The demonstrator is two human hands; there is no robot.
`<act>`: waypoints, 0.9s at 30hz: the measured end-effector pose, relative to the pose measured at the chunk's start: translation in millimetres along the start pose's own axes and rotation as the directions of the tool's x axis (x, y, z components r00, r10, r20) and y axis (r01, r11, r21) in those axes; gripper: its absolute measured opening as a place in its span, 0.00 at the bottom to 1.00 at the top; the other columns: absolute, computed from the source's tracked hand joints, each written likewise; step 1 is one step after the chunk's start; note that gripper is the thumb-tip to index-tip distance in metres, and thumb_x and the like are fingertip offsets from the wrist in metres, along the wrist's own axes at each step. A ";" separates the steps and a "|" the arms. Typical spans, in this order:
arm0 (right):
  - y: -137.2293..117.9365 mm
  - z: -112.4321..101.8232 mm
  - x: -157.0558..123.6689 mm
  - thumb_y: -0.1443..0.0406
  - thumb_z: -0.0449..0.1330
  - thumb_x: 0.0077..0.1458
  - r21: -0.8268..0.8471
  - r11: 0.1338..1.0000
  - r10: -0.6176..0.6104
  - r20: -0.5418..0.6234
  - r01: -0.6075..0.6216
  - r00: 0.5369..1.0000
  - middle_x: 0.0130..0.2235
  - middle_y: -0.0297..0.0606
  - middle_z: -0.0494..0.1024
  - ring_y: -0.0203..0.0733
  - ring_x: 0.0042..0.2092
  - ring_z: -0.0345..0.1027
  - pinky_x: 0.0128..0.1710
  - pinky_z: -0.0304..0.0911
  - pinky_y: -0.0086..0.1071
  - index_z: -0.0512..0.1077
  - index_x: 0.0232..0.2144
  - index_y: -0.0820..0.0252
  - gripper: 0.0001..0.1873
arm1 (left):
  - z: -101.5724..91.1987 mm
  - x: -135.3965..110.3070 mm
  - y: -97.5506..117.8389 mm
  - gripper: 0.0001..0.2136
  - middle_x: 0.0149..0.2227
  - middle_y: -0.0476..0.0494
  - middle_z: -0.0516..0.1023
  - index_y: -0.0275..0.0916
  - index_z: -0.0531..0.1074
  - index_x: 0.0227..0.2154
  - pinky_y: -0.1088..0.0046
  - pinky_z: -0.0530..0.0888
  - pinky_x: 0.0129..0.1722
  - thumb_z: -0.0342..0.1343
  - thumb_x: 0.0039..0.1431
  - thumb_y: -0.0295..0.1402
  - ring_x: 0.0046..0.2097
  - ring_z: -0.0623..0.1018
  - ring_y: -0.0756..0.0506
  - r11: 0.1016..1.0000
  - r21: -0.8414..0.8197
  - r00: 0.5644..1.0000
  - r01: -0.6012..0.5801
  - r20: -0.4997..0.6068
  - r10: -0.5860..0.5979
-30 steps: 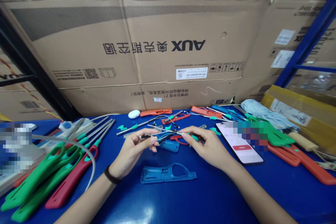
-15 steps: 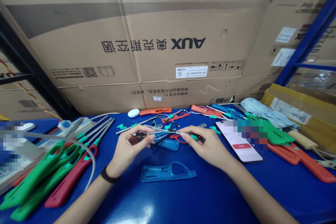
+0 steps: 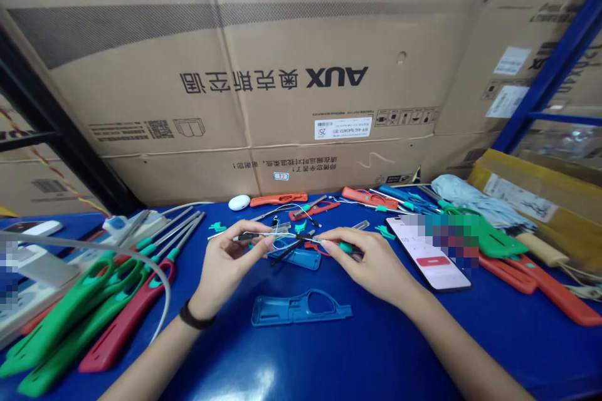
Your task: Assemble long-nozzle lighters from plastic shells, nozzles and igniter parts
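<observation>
The left hand (image 3: 228, 266) and the right hand (image 3: 371, 263) hold a thin wire (image 3: 291, 237) between them above the blue desk (image 3: 390, 351). The fingers (image 3: 269, 242) of both hands pinch it narrowly, the right hand near a green piece (image 3: 347, 247). A blue plastic shell (image 3: 301, 308) lies below, and a phone (image 3: 418, 250) lies beside the right hand.

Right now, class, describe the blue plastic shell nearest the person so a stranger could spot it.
Below the AUX carton, on the blue workbench, look between the person's forearms. The blue plastic handle shell lies flat, nearer than the hands, by itself, unlike the other blue shell beneath the wires.
</observation>
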State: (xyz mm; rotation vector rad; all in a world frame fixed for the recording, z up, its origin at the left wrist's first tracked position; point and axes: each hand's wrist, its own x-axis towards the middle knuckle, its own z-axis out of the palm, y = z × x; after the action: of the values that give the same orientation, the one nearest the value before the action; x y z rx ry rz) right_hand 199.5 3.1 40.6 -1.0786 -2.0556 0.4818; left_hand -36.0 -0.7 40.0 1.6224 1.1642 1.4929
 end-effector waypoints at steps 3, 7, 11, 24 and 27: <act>-0.3 0.9 -0.4 0.60 0.52 0.61 -0.001 1.000 -0.022 0.013 0.022 1.000 0.41 0.28 0.79 0.37 0.40 0.72 0.38 0.64 0.30 0.74 0.40 0.47 0.10 | 3.7 -0.9 4.9 0.07 0.29 0.49 0.77 0.37 0.74 0.30 0.81 0.72 0.26 0.64 0.48 0.32 0.27 0.75 0.52 0.996 0.082 0.998 -0.044 0.045 0.041; 0.1 1.9 -1.4 0.59 0.55 0.59 -0.048 0.997 -0.060 0.037 0.062 0.997 0.41 0.27 0.79 0.38 0.41 0.72 0.40 0.65 0.32 0.73 0.42 0.45 0.10 | 7.0 -4.5 4.0 0.05 0.27 0.49 0.76 0.37 0.74 0.30 0.79 0.72 0.27 0.60 0.52 0.33 0.26 0.74 0.51 0.987 0.143 0.975 -0.069 0.218 0.036; -0.6 2.3 -3.3 0.59 0.54 0.60 -0.090 0.989 -0.107 0.094 0.116 0.990 0.41 0.29 0.78 0.37 0.40 0.71 0.41 0.65 0.32 0.72 0.46 0.43 0.13 | 8.5 -8.2 -0.3 0.07 0.24 0.49 0.73 0.37 0.74 0.33 0.77 0.69 0.25 0.57 0.56 0.35 0.25 0.72 0.51 0.971 0.223 0.947 -0.091 0.320 0.016; -3.0 6.7 -5.8 0.60 0.55 0.59 -0.040 0.986 -0.158 0.134 0.164 0.978 0.39 0.31 0.79 0.39 0.39 0.73 0.39 0.65 0.31 0.73 0.41 0.51 0.10 | 9.5 -12.6 -0.8 0.10 0.26 0.50 0.71 0.39 0.74 0.39 0.79 0.66 0.25 0.61 0.53 0.35 0.25 0.67 0.52 0.941 0.260 0.910 -0.216 0.403 0.097; -3.7 3.6 -4.5 0.62 0.54 0.59 -0.027 0.989 -0.140 0.058 0.142 0.988 0.39 0.31 0.78 0.37 0.39 0.72 0.39 0.64 0.31 0.72 0.40 0.52 0.08 | 4.4 -7.8 -1.5 0.13 0.35 0.45 0.75 0.40 0.75 0.41 0.77 0.70 0.30 0.63 0.51 0.33 0.30 0.71 0.51 0.949 0.226 0.928 -0.221 0.349 0.133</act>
State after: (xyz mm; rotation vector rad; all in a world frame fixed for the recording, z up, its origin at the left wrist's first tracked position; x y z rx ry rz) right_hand 196.4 -2.6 38.5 -0.9388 -2.1780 0.4138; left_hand -31.7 -6.7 34.8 2.1148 1.0784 1.1424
